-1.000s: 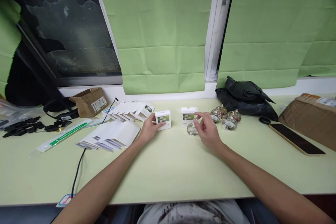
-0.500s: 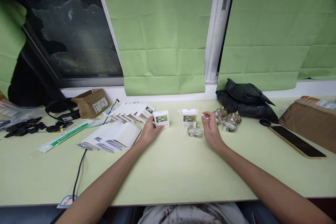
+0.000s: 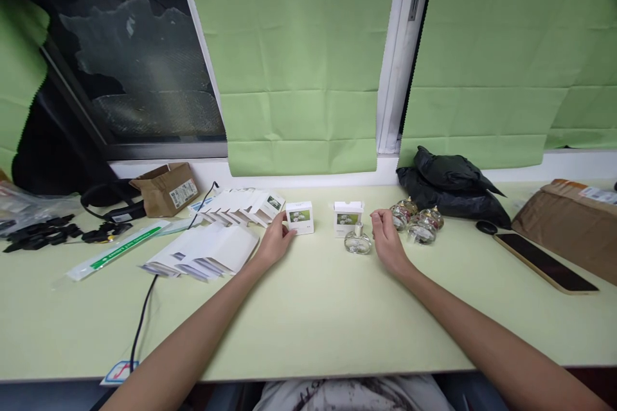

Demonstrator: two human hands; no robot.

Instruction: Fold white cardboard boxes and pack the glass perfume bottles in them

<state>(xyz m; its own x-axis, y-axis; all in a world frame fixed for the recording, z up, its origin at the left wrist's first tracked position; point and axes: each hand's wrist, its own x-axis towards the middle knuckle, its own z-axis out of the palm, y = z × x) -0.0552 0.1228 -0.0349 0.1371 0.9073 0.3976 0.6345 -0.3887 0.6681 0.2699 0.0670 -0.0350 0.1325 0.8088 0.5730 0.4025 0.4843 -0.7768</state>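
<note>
My left hand (image 3: 274, 243) rests on the table with its fingertips touching the left side of a small white box (image 3: 299, 217) with a flower picture. A second such box (image 3: 348, 216), its top flap up, stands to the right. A small round glass bottle (image 3: 357, 241) sits just in front of that box. My right hand (image 3: 387, 237) hovers right of the bottle, fingers loosely curled and holding nothing. Several more glass bottles (image 3: 417, 219) cluster behind that hand.
Flattened white boxes lie in a fanned row (image 3: 238, 203) and a pile (image 3: 202, 252) at the left. A brown carton (image 3: 166, 188), black cable (image 3: 144, 308), black bags (image 3: 448, 183), a phone (image 3: 544, 261) and a brown parcel (image 3: 571, 221) sit around the pale green table (image 3: 313, 308).
My right hand let go of the glass bottle and drew back to the right of it. My left hand loosened from around the left box to touching its side.
</note>
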